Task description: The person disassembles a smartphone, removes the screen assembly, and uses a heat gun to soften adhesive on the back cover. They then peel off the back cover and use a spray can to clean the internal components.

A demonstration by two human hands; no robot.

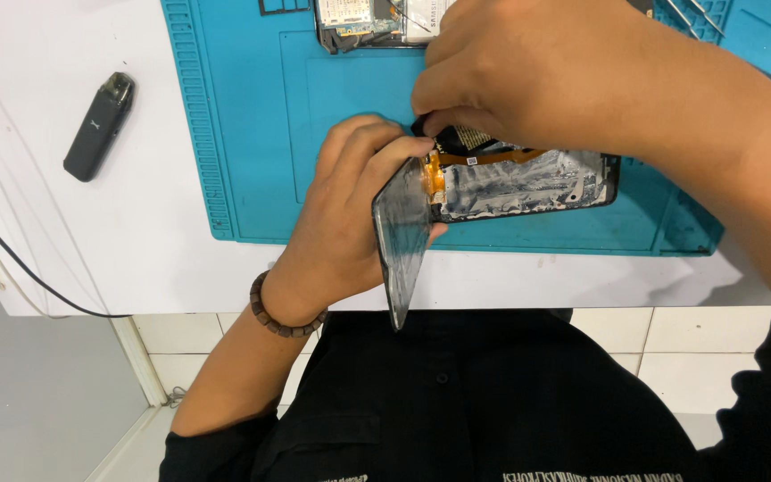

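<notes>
Left hand point(336, 223) gripping glass panel point(401, 245) edge-up, long axis toward person, right hand point(528, 76) pinching frame point(528, 183)

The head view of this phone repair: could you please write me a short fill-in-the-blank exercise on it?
1. The work mat under the phone frame is ____ in colour.
2. The beaded bracelet sits on the ____ wrist.
3. The dark screen panel is held by the ____ hand.
4. The small black device lies ____ the mat.

Missing words: blue; left; left; beside

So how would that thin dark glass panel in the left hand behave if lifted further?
The thin dark glass panel looks stiff yet fragile, probably light. The orange flex ribbon likely tethers it to the phone frame.
</notes>
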